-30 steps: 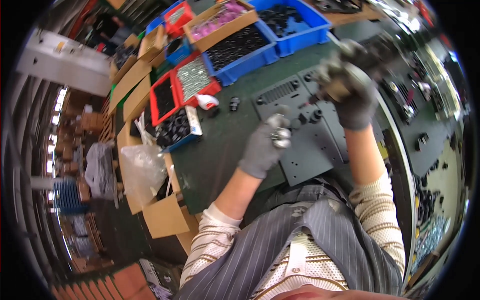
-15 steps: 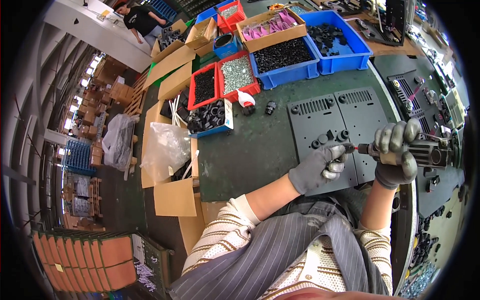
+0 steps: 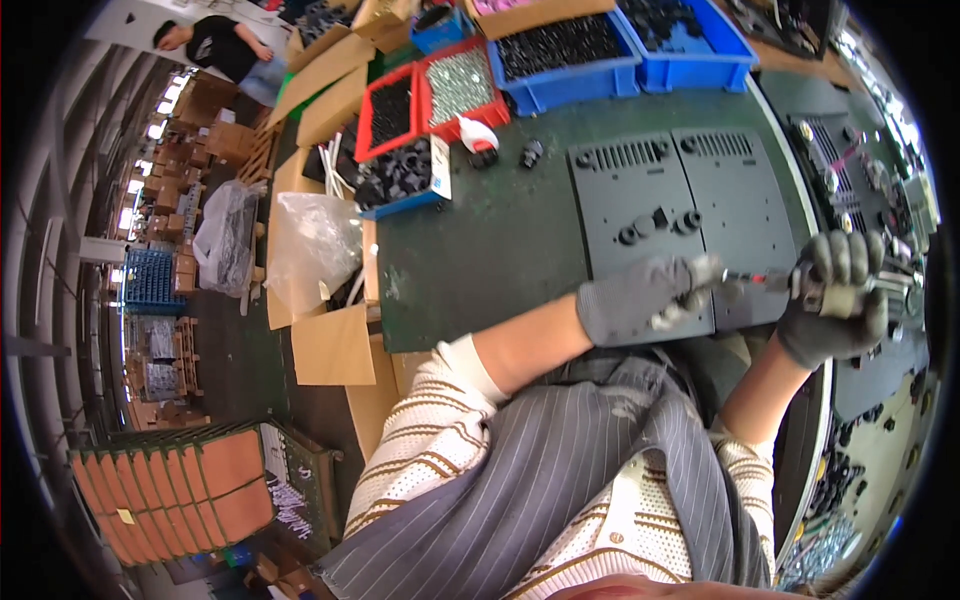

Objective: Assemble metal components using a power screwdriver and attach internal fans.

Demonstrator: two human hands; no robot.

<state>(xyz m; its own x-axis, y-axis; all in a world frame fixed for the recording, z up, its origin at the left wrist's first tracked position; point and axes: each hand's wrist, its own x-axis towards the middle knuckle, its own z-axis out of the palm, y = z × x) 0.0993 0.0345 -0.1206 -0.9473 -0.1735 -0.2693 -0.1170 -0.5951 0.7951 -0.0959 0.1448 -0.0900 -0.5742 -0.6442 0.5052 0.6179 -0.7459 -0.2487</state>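
Note:
My right hand (image 3: 838,295), in a grey work glove, is wrapped round a power screwdriver (image 3: 808,290) held level, its red-and-dark bit end pointing left. My left hand (image 3: 650,300), also gloved, is closed in front of the bit. At its fingertips is a small black part (image 3: 732,289), blurred by motion and meeting the bit end. Both hands are over the near right part of two flat black metal panels (image 3: 640,195) with slots and holes. Several round black fittings (image 3: 660,224) rest on the panels.
A black fitting (image 3: 531,152) and a white-and-red bottle (image 3: 478,136) stand left of the panels. Red bins (image 3: 457,125) of screws, blue bins (image 3: 570,92) of black parts and an open carton (image 3: 335,345) line the far and left sides. Another person (image 3: 230,48) stands at the far left.
The bench has shifted upward in view. Both hands have moved right relative to the panels, the screwdriver and small black part with them. The other person appears bent further forward.

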